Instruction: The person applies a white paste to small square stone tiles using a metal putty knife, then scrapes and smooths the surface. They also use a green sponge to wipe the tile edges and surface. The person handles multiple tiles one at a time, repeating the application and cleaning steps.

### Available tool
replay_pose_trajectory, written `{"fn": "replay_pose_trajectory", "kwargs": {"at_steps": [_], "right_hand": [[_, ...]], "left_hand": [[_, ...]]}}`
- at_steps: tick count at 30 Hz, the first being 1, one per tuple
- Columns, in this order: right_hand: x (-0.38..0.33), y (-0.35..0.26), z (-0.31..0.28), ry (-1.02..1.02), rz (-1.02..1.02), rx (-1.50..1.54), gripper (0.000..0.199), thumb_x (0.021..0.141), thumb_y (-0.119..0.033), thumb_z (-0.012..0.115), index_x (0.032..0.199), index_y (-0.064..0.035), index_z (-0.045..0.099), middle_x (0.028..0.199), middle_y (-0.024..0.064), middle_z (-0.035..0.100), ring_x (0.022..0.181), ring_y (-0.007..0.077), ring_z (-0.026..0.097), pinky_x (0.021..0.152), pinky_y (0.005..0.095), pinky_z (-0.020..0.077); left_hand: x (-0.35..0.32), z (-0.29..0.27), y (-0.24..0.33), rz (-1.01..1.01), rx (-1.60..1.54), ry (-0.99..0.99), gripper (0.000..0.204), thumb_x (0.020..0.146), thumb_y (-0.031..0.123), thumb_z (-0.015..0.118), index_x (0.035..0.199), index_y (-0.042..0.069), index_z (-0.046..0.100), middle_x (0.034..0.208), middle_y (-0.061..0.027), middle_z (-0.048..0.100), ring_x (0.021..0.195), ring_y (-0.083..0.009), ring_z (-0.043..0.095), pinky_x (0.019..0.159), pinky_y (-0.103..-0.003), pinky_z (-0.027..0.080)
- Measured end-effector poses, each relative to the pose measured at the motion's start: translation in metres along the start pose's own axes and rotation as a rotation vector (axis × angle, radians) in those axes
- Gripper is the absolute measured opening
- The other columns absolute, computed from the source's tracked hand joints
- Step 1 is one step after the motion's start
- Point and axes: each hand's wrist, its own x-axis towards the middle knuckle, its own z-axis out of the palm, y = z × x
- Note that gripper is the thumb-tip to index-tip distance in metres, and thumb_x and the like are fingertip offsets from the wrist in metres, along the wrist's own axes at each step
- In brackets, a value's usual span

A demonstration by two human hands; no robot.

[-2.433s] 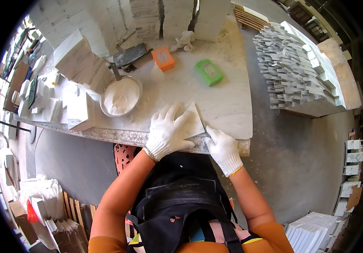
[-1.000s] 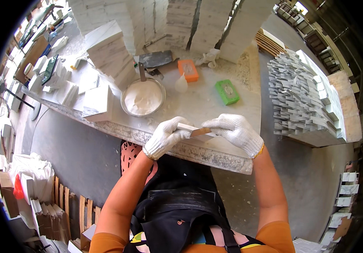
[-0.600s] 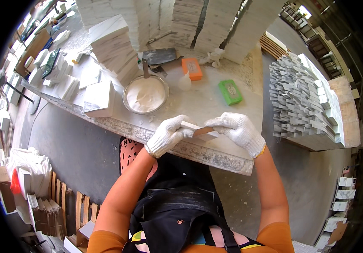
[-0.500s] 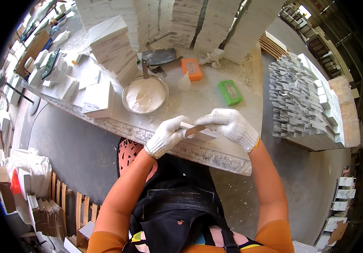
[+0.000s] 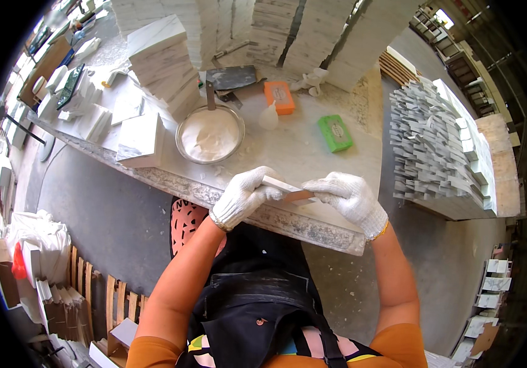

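The gloved fingers of the left hand [image 5: 244, 196] are closed round the left end of a white tile [image 5: 280, 184], which juts out rightward from between them. The right hand [image 5: 348, 199] pinches a thin brown strip [image 5: 299, 195] at its fingertips, right by the tile's free end; whether strip and tile touch is unclear. Both sit over the front of the stone tabletop [image 5: 349, 168]; beyond stand a bowl [image 5: 239, 147] of white material, then green [image 5: 334, 133] and orange boxes [image 5: 279, 98].

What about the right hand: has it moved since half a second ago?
Yes. Judged against the green box, the right hand has shifted to the right and slightly nearer the person's body.
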Motion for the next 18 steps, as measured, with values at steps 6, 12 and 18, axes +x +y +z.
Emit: {"fn": "replay_pose_trajectory", "kwargs": {"at_steps": [6, 12, 18], "right_hand": [[-0.015, -0.006, 0.016, 0.156, 0.078, -0.052, 0.037, 0.088, 0.000, 0.069, 0.123, -0.0092, 0.074, 0.098, 0.0134, 0.074, 0.084, 0.0277, 0.070, 0.078, 0.0359, 0.0567], [-0.024, -0.013, 0.045, 0.375, 0.175, -0.039, 0.033, 0.092, -0.002, 0.068, 0.125, -0.0072, 0.072, 0.102, 0.0155, 0.075, 0.083, 0.0273, 0.072, 0.077, 0.0343, 0.0577], [-0.023, -0.032, 0.083, 0.374, 0.230, 0.035, 0.039, 0.095, -0.003, 0.068, 0.134, -0.0086, 0.068, 0.102, 0.0134, 0.076, 0.077, 0.0132, 0.069, 0.070, 0.0278, 0.0566]], "left_hand": [[0.001, 0.004, -0.006, -0.003, 0.040, 0.035, 0.025, 0.086, 0.000, 0.074, 0.111, 0.003, 0.069, 0.091, -0.0039, 0.072, 0.087, -0.0090, 0.063, 0.081, -0.027, 0.052], [-0.002, 0.005, 0.003, -0.017, 0.040, 0.061, 0.026, 0.086, 0.003, 0.078, 0.110, 0.003, 0.069, 0.092, -0.0049, 0.072, 0.085, -0.0094, 0.061, 0.081, -0.027, 0.052], [0.002, 0.006, -0.012, 0.047, 0.074, 0.097, 0.025, 0.085, 0.005, 0.079, 0.108, 0.003, 0.070, 0.093, -0.0042, 0.072, 0.085, -0.0099, 0.061, 0.082, -0.027, 0.052]]}}
